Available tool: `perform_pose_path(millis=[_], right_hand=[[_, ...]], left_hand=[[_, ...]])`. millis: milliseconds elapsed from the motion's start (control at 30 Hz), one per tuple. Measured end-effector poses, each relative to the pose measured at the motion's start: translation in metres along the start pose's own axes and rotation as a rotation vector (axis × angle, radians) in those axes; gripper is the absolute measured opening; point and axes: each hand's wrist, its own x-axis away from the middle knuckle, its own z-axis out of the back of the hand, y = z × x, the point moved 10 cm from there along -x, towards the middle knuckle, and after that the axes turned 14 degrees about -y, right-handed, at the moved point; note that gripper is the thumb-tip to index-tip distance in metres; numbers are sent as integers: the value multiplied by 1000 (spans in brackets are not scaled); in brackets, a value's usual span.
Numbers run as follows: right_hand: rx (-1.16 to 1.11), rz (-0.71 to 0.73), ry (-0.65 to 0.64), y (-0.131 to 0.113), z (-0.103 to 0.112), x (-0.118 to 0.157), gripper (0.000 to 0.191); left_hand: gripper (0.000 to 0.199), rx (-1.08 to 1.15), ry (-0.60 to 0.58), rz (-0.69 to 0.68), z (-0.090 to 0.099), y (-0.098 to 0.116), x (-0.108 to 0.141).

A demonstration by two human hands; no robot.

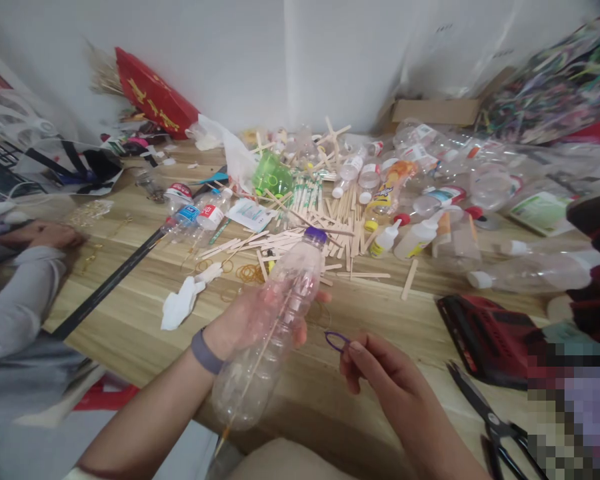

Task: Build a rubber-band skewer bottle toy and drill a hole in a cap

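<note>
Clear plastic bottle (245,393) closest to us, tilted, its purple cap (315,235) pointing away over the wooden table (135,310). Our left hand (240,323) cradles its middle, fingers curled round the wall, tips showing on the right side. We see a thin pale stick (261,360) along its length; inside or outside, we cannot tell. Our right hand (380,367), just right of the bottle, pinches a purple loop (336,333) between thumb and forefinger. Black scissors (493,420) lie well right of the bottle, handles toward us. Left of the bottle we note a crumpled white piece (183,300); rubber bands (250,272) near its neck. Beyond its cap: scattered wooden sticks (347,217), then a green bottle (273,175).
</note>
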Motion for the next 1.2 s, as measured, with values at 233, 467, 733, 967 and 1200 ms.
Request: perform_pose_path(millis=[233, 467, 733, 967, 1200], right_hand=[[125, -117, 14, 30, 25, 26, 49], [249, -130, 75, 18, 45, 42, 59], [161, -118, 14, 12, 13, 21, 55], [519, 94, 164, -22, 15, 12, 32], [1251, 549, 370, -95, -11, 26, 15]], left_hand=[[58, -4, 90, -102, 19, 16, 21], [59, -26, 13, -126, 14, 11, 21], [64, -15, -18, -3, 11, -12, 1], [62, -92, 87, 51, 13, -10, 7], [55, -177, 94, 63, -6, -4, 9]])
